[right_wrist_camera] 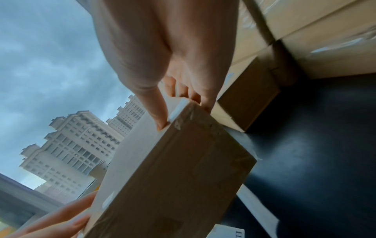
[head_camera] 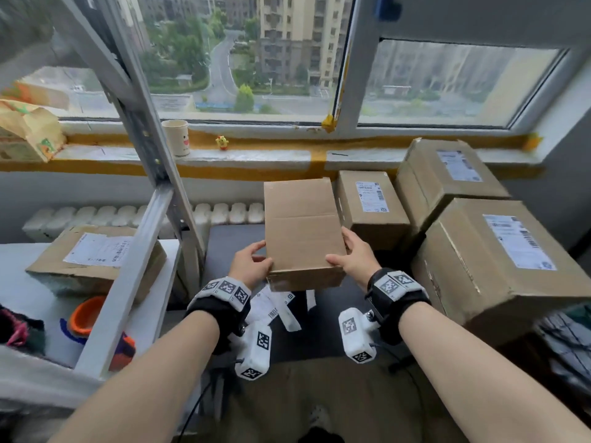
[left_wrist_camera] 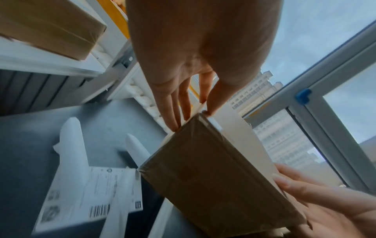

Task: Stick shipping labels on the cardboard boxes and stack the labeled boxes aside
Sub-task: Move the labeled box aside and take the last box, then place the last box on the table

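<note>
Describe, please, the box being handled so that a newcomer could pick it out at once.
Below the window, over the dark table, left of the labelled boxes, is a small cardboard box held between the left hand and right hand. Unlike its neighbours, its top shows no label.
</note>
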Tool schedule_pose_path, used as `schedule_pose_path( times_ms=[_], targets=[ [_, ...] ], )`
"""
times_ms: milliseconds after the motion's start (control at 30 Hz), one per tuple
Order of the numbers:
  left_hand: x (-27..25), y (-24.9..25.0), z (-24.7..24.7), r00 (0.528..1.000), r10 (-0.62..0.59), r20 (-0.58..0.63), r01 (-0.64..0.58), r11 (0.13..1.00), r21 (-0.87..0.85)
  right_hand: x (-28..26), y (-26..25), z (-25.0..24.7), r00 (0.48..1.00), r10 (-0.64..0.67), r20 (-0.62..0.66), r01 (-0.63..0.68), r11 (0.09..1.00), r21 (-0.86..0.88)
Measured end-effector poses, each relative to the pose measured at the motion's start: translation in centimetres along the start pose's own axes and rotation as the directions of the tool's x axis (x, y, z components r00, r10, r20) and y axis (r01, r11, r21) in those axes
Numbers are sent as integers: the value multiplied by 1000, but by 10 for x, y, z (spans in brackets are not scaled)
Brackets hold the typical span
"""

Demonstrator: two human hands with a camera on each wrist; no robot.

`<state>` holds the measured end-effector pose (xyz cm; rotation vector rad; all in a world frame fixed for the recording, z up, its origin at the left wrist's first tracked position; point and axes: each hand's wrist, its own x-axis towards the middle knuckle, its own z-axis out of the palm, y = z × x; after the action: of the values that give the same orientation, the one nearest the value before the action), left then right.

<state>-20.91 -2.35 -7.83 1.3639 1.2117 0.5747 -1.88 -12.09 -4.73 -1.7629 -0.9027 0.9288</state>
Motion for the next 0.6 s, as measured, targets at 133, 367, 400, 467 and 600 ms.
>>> schedule_pose_path(
  times_ms=[133,367,400,467,600],
  targets=[
    [-26,1,31,997,-6,81,11,999,-54,-34,20,-28,995,57,-82,-52,997,59],
    [-49,-10,78,992,-34,124,46,994,-100,-71,53,-75,982,112,-149,-96,989,110],
    [-51,-13,83,993,-42,114,53,994,-95,-73,57,-80,982,125,-144,-108,987,120],
    [-55,-19,90,994,-59,94,67,995,-78,-76,65,-87,981,148,-123,-133,983,123],
    [-62,-30,96,993,-91,70,93,995,-29,-76,78,-94,982,173,-75,-166,982,95]
  ],
)
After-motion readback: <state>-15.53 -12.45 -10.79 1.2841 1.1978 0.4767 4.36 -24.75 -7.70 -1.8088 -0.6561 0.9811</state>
